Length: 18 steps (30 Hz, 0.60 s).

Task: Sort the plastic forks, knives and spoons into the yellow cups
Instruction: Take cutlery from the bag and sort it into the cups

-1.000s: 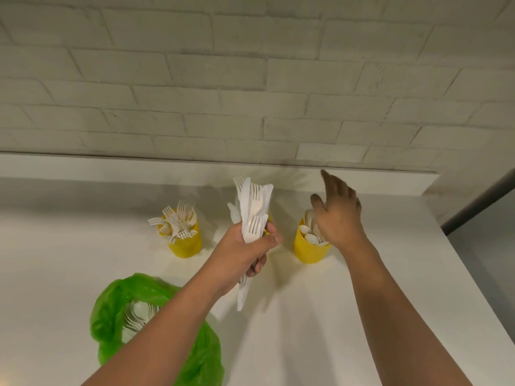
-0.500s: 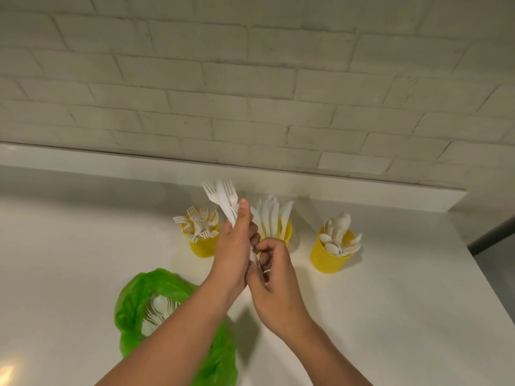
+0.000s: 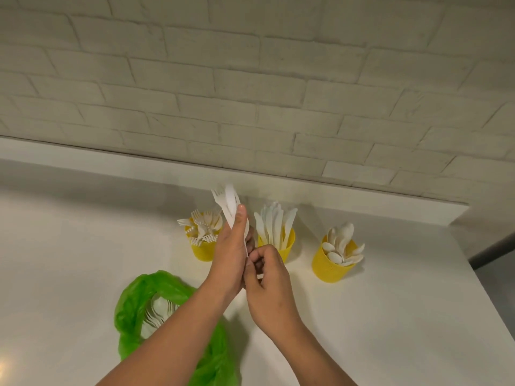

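My left hand (image 3: 230,254) grips a small bunch of white plastic forks (image 3: 227,203), tines up, above the white counter. My right hand (image 3: 267,280) pinches the lower handle ends of that bunch just below the left hand. Behind the hands stand three yellow cups in a row: the left cup (image 3: 201,250) holds forks, the middle cup (image 3: 288,243) holds knives, the right cup (image 3: 331,267) holds spoons. A green plastic bag (image 3: 139,299) with more white cutlery inside lies at the front left, partly hidden by my left forearm.
The white counter (image 3: 83,260) runs to a low ledge under a white brick wall (image 3: 250,79). Its right edge (image 3: 479,288) drops off beside a darker floor strip.
My right hand came back from the spoon cup to the bunch and now pinches its lower ends. The bunch in my left hand looks smaller. The view shifted, so the cups sit further right.
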### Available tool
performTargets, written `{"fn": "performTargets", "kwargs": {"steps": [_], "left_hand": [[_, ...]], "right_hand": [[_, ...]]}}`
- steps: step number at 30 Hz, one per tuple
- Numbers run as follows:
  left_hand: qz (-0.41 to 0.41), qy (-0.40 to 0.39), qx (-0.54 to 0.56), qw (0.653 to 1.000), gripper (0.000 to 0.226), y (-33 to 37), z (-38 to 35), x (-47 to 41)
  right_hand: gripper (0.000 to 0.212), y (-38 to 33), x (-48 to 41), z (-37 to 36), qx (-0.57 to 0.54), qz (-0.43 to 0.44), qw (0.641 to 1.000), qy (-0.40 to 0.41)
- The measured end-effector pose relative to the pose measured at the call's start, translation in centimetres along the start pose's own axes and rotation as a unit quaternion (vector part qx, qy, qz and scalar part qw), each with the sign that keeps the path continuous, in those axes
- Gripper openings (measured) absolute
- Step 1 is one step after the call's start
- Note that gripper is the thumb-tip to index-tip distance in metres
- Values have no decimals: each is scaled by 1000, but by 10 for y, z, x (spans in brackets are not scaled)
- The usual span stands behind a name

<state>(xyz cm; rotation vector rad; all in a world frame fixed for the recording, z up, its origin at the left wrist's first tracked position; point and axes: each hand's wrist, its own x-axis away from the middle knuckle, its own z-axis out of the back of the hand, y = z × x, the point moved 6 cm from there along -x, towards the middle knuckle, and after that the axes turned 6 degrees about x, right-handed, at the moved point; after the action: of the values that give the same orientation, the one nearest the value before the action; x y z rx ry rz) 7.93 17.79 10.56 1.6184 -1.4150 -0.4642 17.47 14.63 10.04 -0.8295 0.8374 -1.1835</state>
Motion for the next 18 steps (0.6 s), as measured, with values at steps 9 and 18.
{"fn": "performTargets", "kwargs": {"steps": [9,18], "left_hand": [[13,32,50,998,29,-2,5,-3],[-13,40,11,999,16,-3,5,3]], "right_hand": [[21,2,-13,12,-40,-49,998,14],[29,10,-15,8,-89,-131,987,5]]}}
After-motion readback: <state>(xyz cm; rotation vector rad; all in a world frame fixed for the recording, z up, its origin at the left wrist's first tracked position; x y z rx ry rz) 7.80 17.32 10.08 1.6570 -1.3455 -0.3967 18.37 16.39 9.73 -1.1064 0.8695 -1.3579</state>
